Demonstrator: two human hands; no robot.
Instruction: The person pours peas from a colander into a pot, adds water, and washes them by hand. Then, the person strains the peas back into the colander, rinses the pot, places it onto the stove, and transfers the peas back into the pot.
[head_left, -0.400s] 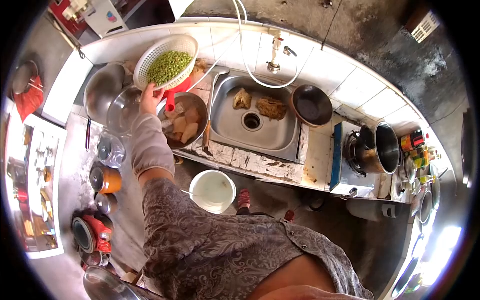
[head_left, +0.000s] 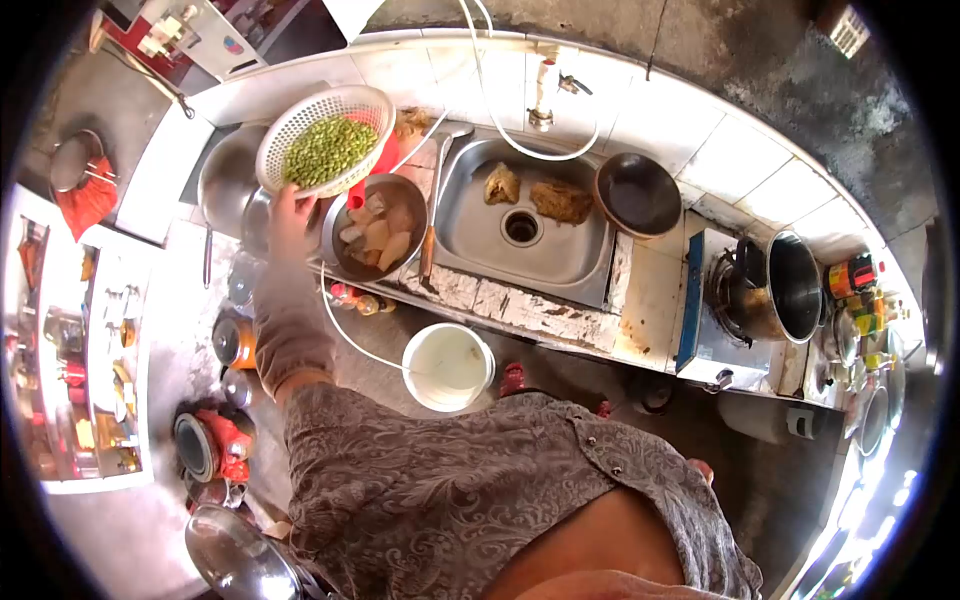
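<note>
My left hand (head_left: 290,212) grips the near rim of a white plastic colander (head_left: 272,135); the hand is smeared by motion. Small green beans or peas (head_left: 328,152) fill the colander's middle, and it tilts towards me. Just right of and below it, a metal bowl (head_left: 418,240) contains pale chunks (head_left: 378,235) in liquid. A red plastic utensil (head_left: 356,194) reaches over the bowl's edge, partly hidden by the colander. Of my right hand, perhaps only a small patch of skin (head_left: 703,470) shows beyond the shirt; its fingers cannot be made out.
Two brown clumps lie in the steel sink (head_left: 475,235), with a dark pan (head_left: 637,195) at its right corner. A tall pot (head_left: 793,285) stands by the gas stove (head_left: 715,350). On the floor is a white bucket (head_left: 448,370); jars (head_left: 233,342) line the left side.
The colander has moved left and towards me with my left hand on its rim. The view has shifted, and a patch of skin now appears at the shirt's right edge.
</note>
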